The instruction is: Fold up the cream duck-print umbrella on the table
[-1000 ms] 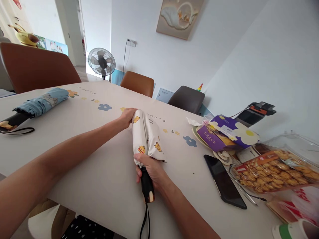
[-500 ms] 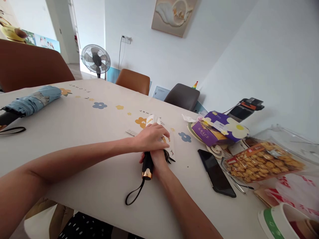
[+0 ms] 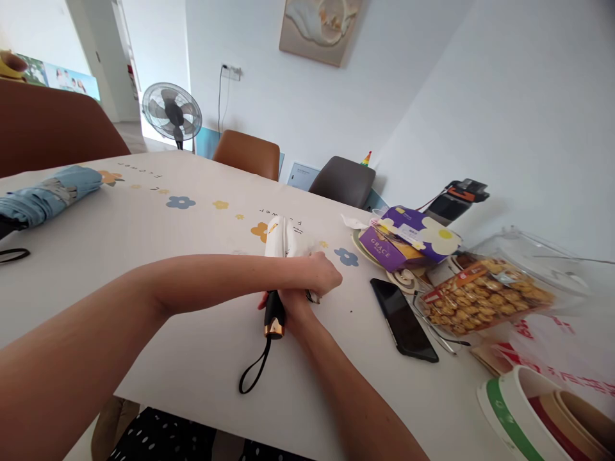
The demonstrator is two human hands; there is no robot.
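A folded white umbrella (image 3: 275,240) lies on the table, its black handle with a gold end cap (image 3: 274,317) toward me and a black wrist strap trailing from it. My right hand (image 3: 294,304) is wrapped round it near the top of the handle, with fingertips showing on the left side. Crossing over the right wrist, my left hand (image 3: 327,272) is closed at the umbrella's right side, where a bit of fabric edge shows beneath it. The left forearm covers the umbrella's middle. A light blue folded umbrella (image 3: 60,192) lies at the far left.
To the right are a black phone (image 3: 403,320), eyeglasses (image 3: 444,339), a purple box (image 3: 394,243), a clear container of cookies (image 3: 490,298) and a roll of tape (image 3: 504,410). Chairs (image 3: 247,153) and a fan (image 3: 173,112) stand beyond the table.
My left hand has moved right across the umbrella, its fingers now curled, uncovering more of the white canopy. My right hand keeps its hold. The view has shifted slightly right.
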